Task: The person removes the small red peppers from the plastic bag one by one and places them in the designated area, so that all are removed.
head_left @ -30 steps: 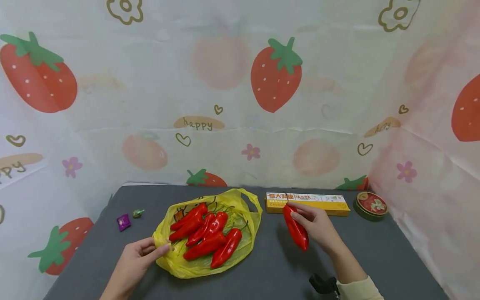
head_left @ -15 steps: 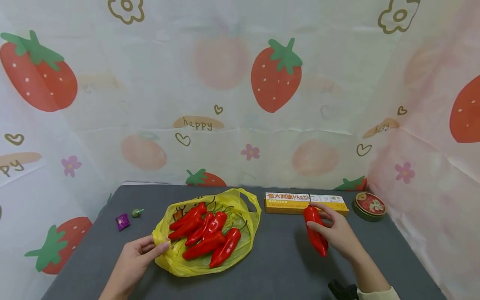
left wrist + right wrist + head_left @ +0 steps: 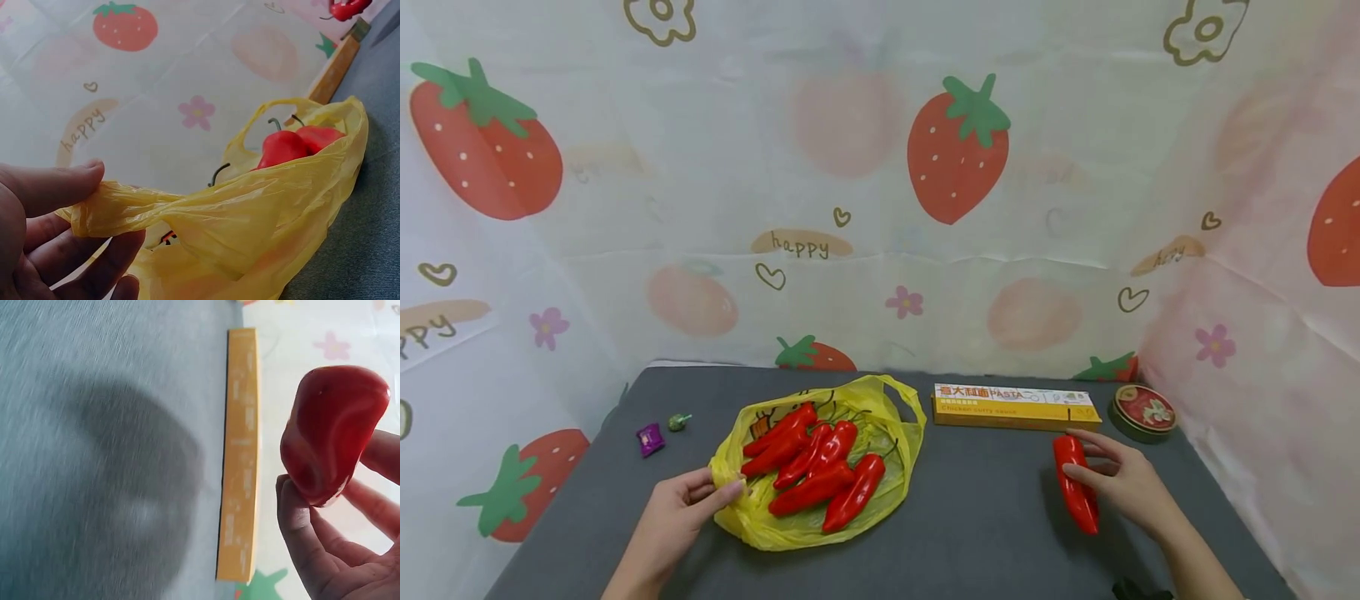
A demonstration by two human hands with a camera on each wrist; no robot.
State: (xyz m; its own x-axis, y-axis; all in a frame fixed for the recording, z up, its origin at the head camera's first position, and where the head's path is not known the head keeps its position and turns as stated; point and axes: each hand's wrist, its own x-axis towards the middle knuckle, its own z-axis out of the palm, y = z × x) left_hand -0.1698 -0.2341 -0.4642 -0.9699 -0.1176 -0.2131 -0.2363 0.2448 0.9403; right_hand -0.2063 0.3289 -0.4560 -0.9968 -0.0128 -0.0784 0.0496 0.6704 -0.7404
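Observation:
A yellow plastic bag (image 3: 752, 533) lies open on the dark grey table, with several red peppers (image 3: 808, 492) inside it. My left hand (image 3: 677, 517) pinches the bag's left rim between thumb and fingers; the left wrist view shows the gathered plastic (image 3: 119, 209) in that grip. Off to the right, my right hand (image 3: 1123, 483) holds one red pepper (image 3: 1077, 487) above the table, its tip pointing down toward me. In the right wrist view that pepper (image 3: 334, 431) is between the thumb and fingers, and its shadow falls on the table.
Behind the right hand lies a yellow and white pasta box (image 3: 1015, 408). A round tin (image 3: 1142, 412) with a red lid stands at the back right. A small purple packet (image 3: 651, 439) and a small green item (image 3: 678, 422) sit at the left. Printed cloth walls surround the table.
My right hand has carried the pepper rightward, away from the bag and past the front of the pasta box. The left hand keeps its hold on the bag's rim.

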